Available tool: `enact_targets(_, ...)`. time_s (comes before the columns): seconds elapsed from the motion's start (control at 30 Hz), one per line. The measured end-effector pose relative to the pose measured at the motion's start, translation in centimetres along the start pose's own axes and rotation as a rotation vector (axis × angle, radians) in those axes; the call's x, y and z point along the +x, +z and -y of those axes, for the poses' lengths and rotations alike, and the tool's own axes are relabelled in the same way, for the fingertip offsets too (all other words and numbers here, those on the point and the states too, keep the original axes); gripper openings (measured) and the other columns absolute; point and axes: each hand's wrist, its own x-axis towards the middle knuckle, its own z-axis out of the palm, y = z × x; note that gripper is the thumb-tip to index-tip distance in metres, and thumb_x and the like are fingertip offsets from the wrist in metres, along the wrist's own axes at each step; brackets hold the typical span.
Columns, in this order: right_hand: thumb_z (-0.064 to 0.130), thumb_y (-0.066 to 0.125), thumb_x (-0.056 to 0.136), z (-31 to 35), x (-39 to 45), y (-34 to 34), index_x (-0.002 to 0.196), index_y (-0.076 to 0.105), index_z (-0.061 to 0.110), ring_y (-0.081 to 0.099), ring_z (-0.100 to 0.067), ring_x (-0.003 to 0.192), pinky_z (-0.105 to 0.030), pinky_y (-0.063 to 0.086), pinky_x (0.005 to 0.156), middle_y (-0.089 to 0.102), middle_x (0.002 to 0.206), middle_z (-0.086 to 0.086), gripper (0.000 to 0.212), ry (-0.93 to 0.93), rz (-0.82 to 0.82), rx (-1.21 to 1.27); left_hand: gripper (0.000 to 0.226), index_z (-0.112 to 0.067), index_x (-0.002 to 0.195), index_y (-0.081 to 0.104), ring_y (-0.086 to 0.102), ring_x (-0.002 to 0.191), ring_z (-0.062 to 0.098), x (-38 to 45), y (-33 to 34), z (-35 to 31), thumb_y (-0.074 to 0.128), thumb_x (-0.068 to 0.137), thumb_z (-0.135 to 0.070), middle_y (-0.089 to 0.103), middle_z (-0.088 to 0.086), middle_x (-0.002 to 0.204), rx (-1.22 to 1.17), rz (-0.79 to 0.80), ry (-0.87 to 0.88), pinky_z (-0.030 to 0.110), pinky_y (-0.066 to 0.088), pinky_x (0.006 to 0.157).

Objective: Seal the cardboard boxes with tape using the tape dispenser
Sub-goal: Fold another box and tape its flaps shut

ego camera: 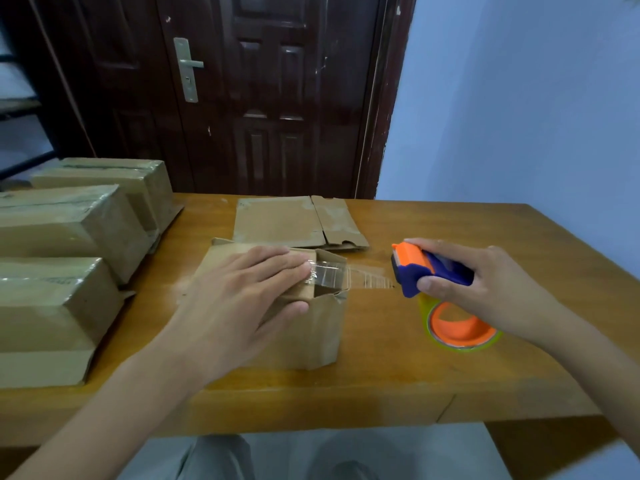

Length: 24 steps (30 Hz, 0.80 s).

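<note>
My left hand [242, 292] lay flat pinning tape [349, 277] onto the box [311, 327], right hand [485, 289] gripped the dispenser [415, 271] to its right.

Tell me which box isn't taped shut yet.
The small box under the left hand: its top still gapes, with tape stretched to the dispenser. The stacked boxes at left are wrapped.

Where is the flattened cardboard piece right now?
In the head view, the flattened cardboard lies on the table centre-back, just behind the open box.
</note>
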Motion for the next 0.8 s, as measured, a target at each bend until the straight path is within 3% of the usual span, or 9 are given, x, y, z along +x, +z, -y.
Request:
enact_targets(0.07, 0.078, 0.056, 0.082, 0.1, 0.2, -0.7, 0.134, 0.058, 0.06, 0.06, -0.01, 0.069, -0.026, 0.042, 0.062, 0.071, 0.089, 0.014, 0.055, -0.007, -0.022, 0.019, 0.058, -0.037, 0.135, 0.061, 0.037, 0.149, 0.011, 1.2, -0.8, -0.2, 0.033, 0.098, -0.072, 0.056, -0.018, 0.147, -0.021, 0.1, -0.024, 0.036, 0.046, 0.11)
enact_targets(0.2, 0.075, 0.063, 0.087, 0.7, 0.4, -1.7, 0.133, 0.059, 0.059, 0.059, -0.01, 0.067, -0.031, 0.044, 0.062, 0.071, 0.087, 0.012, 0.049, -0.024, -0.032, -0.008, 0.066, -0.043, 0.12, 0.052, 0.013, 0.159, 0.009, 3.4, -1.0, 0.2, 0.018, 0.088, -0.09, 0.038, -0.023, 0.159, -0.038, 0.252, -0.064, 0.042, 0.031, 0.121)
enact_targets(0.3, 0.07, 0.062, 0.082, 1.0, 0.3, -2.1, 0.132, 0.061, 0.056, 0.06, -0.006, 0.07, -0.026, 0.043, 0.062, 0.069, 0.086, 0.022, 0.052, -0.039, -0.024, -0.029, 0.057, -0.041, 0.112, 0.053, 0.035, 0.147, 0.006, 3.8, -0.9, 0.2, 0.026, 0.091, -0.087, 0.052, -0.023, 0.146, -0.073, 0.249, -0.05, 0.036, 0.039, 0.113)
enact_targets(0.37, 0.072, 0.065, 0.084, 1.2, 0.3, -2.1, 0.131, 0.061, 0.055, 0.06, -0.002, 0.07, -0.022, 0.04, 0.061, 0.067, 0.084, 0.027, 0.051, -0.04, -0.021, -0.023, 0.05, -0.04, 0.109, 0.053, 0.051, 0.121, 0.003, 4.3, -1.4, 0.1, 0.04, 0.089, -0.084, 0.057, -0.022, 0.129, -0.093, 0.273, -0.057, 0.028, 0.045, 0.099)
enact_targets(0.47, 0.07, 0.064, 0.084, 1.2, 0.4, -2.1, 0.132, 0.062, 0.053, 0.06, -0.004, 0.068, -0.018, 0.039, 0.062, 0.068, 0.085, 0.023, 0.051, -0.053, -0.019, 0.005, 0.039, -0.036, 0.102, 0.047, 0.052, 0.08, 0.003, 5.4, -1.9, -0.4, 0.066, 0.085, -0.065, 0.054, -0.018, 0.109, -0.252, 0.313, -0.08, 0.023, 0.045, 0.07)
enact_targets(0.57, 0.067, 0.064, 0.083, 1.5, 0.6, -2.3, 0.13, 0.064, 0.055, 0.058, -0.012, 0.068, -0.029, 0.044, 0.065, 0.071, 0.086, 0.006, 0.048, -0.054, -0.041, 0.05, 0.049, -0.037, 0.126, 0.044, 0.052, 0.08, -0.004, 6.0, -1.5, -0.6, 0.07, 0.088, -0.051, 0.05, -0.021, 0.111, -0.356, 0.329, -0.098, 0.022, 0.04, 0.066)
enact_targets(0.63, 0.066, 0.064, 0.085, 1.6, 0.6, -2.4, 0.131, 0.065, 0.051, 0.059, -0.012, 0.071, -0.028, 0.045, 0.067, 0.071, 0.089, 0.006, 0.049, -0.063, -0.048, 0.048, 0.052, -0.041, 0.136, 0.044, 0.051, 0.084, -0.007, 6.2, -1.2, -0.6, 0.066, 0.091, -0.056, 0.046, -0.022, 0.118, -0.325, 0.34, -0.078, 0.018, 0.036, 0.067)
enact_targets(0.73, 0.069, 0.063, 0.084, 1.9, 0.7, -2.8, 0.131, 0.066, 0.048, 0.061, -0.009, 0.075, -0.026, 0.044, 0.067, 0.071, 0.091, 0.014, 0.052, -0.076, -0.055, 0.017, 0.044, -0.044, 0.125, 0.048, 0.048, 0.086, -0.003, 6.2, -0.8, -0.6, 0.06, 0.092, -0.069, 0.046, -0.022, 0.113, -0.257, 0.352, -0.071, 0.018, 0.034, 0.068)
enact_targets(0.8, 0.073, 0.061, 0.08, 2.3, 0.7, -3.2, 0.129, 0.064, 0.053, 0.063, -0.004, 0.081, -0.024, 0.045, 0.067, 0.069, 0.093, 0.025, 0.053, -0.089, -0.07, -0.024, 0.035, -0.042, 0.116, 0.047, 0.047, 0.085, -0.004, 6.2, -0.5, -0.8, 0.058, 0.093, -0.066, 0.05, -0.021, 0.106, -0.215, 0.338, -0.072, 0.019, 0.031, 0.069)
